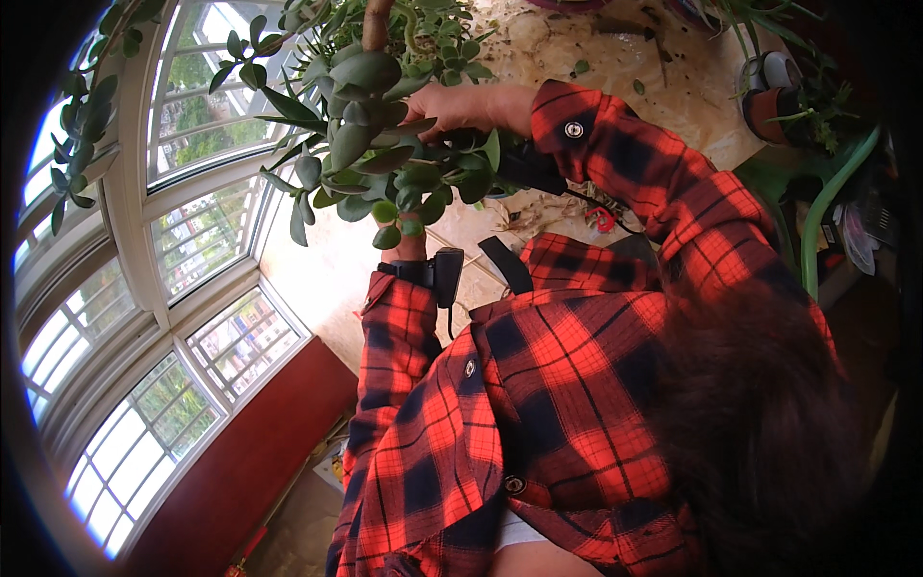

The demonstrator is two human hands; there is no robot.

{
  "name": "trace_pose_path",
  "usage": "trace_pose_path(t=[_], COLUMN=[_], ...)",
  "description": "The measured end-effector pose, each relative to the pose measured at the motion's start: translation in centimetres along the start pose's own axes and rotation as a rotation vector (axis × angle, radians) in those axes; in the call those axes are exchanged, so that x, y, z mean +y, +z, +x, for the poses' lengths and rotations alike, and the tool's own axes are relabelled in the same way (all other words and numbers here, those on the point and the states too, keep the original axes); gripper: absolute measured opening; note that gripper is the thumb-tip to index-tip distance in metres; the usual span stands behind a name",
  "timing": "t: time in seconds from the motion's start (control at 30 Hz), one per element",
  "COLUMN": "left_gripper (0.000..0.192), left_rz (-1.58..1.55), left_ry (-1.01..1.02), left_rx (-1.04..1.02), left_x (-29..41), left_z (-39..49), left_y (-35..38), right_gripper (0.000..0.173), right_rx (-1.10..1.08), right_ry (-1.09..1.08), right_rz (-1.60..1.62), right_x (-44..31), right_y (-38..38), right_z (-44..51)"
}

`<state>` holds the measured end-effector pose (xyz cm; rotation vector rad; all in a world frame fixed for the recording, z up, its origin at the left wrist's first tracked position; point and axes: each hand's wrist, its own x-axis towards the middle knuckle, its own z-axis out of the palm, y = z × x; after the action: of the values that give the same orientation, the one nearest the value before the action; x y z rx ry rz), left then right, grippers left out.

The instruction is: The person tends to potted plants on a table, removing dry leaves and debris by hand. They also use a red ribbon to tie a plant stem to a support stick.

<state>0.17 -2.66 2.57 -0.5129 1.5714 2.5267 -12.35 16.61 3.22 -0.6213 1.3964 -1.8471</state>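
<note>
A leafy jade-like succulent (pixel 364 144) with thick oval leaves and a brown stem (pixel 376 25) fills the upper middle. My right hand (pixel 461 108) reaches in behind its leaves from the right; the fingertips are covered, so I cannot tell what they grip. Only the wrist and a small part of my left hand (pixel 405 249) show, directly below the lowest leaves. Foliage covers the left fingers. A black strapped device (pixel 443 276) sits on the left wrist, and a dark one (pixel 530 167) lies along the right wrist.
Barred windows (pixel 205 231) run along the left. Dry plant bits (pixel 537 216) and soil crumbs litter the marble-patterned sill (pixel 533 47). A potted plant (pixel 768 115) stands at upper right, near a thick green curved stem or tube (pixel 829 209). A thin cable hangs from the left wrist device.
</note>
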Motion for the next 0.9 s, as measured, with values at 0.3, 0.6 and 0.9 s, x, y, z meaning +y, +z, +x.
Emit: trace_pose_path(t=[0.3,0.6,0.9], left_gripper=[0.046,0.041,0.042], left_rz=[-0.031,0.185,0.031], left_ry=[0.008,-0.005,-0.147], left_rx=[-0.022,-0.106,-0.514], left_x=[-0.5,0.4,2.2], left_z=[2.3,0.3,0.9], left_y=[-0.7,1.4,3.6], right_gripper=[0.021,0.022,0.027], right_rx=[0.15,0.187,-0.016], right_ry=[0.031,-0.122,-0.026], right_rz=[-0.093,-0.122,-0.231], right_x=[0.2,0.7,1.1], right_y=[0.4,0.8,-0.1], right_z=[0.5,0.6,0.8])
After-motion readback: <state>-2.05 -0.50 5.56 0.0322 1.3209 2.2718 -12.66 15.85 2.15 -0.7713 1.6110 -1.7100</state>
